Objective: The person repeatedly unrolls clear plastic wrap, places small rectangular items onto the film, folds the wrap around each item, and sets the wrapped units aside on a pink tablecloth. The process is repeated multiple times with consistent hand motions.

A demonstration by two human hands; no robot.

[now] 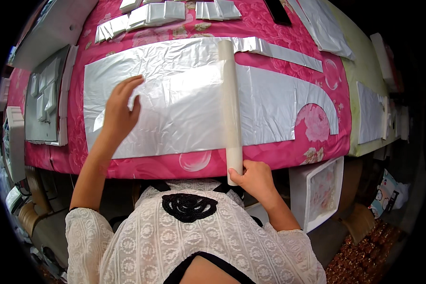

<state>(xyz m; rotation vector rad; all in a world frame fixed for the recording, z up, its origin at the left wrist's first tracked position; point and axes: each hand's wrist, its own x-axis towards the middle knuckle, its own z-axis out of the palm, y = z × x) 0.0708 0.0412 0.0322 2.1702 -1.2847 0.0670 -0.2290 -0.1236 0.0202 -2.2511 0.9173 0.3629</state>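
A large silvery-white plastic bag [184, 109] lies spread across the pink flowered tablecloth [194, 162], with long handle-like strips toward the right. Across it rests a long cream tube [229, 90], its near end jutting past the table's front edge. My right hand [254, 177] is wrapped round that near end. Over the left part of the bag is my left hand [122, 106], fingers stretched out and thumb apart, holding nothing. Whether it touches the plastic I cannot tell.
Several folded plastic packets [156, 14] lie at the far edge, with a black phone [277, 12] to their right. More packets sit on a grey board [43, 120] at left. Silvery sheets [324, 28] lie at the far right. A white bin [315, 194] stands below the table's right front.
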